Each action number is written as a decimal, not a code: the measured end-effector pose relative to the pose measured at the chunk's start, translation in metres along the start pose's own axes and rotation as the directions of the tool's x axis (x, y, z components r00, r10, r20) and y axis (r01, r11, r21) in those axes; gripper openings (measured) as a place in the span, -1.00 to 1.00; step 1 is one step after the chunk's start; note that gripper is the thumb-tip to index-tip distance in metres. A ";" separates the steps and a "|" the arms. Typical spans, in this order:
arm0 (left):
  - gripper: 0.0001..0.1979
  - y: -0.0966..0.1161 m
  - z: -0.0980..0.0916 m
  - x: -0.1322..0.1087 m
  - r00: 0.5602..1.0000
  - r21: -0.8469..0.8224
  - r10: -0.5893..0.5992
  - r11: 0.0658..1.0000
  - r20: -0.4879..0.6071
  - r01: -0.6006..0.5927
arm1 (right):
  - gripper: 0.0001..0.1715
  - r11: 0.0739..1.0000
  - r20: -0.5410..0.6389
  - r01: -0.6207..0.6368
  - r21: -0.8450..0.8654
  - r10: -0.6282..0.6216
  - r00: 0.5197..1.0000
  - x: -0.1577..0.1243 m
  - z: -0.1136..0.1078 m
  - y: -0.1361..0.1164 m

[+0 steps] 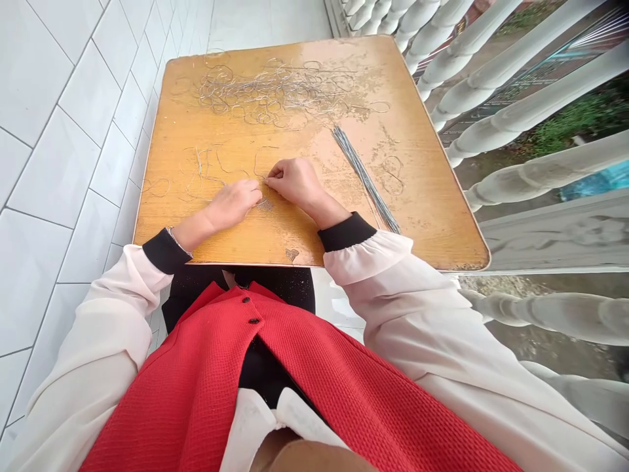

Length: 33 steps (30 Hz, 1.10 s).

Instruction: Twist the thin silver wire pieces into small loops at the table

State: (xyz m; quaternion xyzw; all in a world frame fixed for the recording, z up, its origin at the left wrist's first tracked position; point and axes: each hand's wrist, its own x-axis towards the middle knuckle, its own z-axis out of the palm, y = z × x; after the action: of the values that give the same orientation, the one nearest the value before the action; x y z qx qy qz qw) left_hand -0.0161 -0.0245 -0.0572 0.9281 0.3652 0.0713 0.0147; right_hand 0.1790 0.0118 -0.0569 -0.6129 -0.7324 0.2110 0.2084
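Note:
Near the front middle of the table, my left hand (230, 206) and my right hand (296, 183) almost meet, fingertips pinched on a thin metal wire. The wire's bent end (256, 160) seems to rise beyond the fingers; its gripped part is mostly hidden. Left of the hands lie a few loose bent wires (201, 167). To the right is a bundle of straight grey wires (363, 174), lying slantwise. A tangled heap of curled wires (275, 92) spreads across the far part of the table.
The wooden table (427, 229) has a worn, peeling top and rounded corners. A white tiled wall (73, 164) stands close on the left. White balusters (515, 124) run along the right side. One looped wire (393, 176) lies right of the bundle.

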 end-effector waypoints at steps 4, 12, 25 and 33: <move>-0.62 0.001 -0.001 -0.003 0.996 0.071 0.086 0.994 0.006 -0.086 | -0.85 1.000 -0.002 0.021 -0.007 -0.021 1.000 -0.002 0.001 0.000; -0.61 -0.002 0.011 0.004 0.976 0.208 0.213 0.958 -0.051 -0.199 | -0.73 0.997 0.001 0.057 -0.055 -0.057 0.998 -0.003 0.002 -0.003; -0.63 0.002 0.014 -0.002 0.992 0.152 0.100 0.984 -0.073 -0.088 | -0.70 0.989 -0.077 0.006 -0.147 -0.017 0.997 0.000 0.010 -0.005; -0.72 -0.009 0.004 -0.009 0.982 -0.188 -0.090 0.980 -0.165 0.058 | -0.78 0.996 -0.027 -0.073 0.053 0.074 0.997 0.003 -0.001 -0.001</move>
State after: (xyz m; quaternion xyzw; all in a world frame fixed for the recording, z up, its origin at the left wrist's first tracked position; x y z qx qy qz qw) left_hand -0.0281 -0.0239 -0.0629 0.8988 0.3914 0.1842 0.0704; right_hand 0.1781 0.0150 -0.0551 -0.6368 -0.7004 0.2288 0.2270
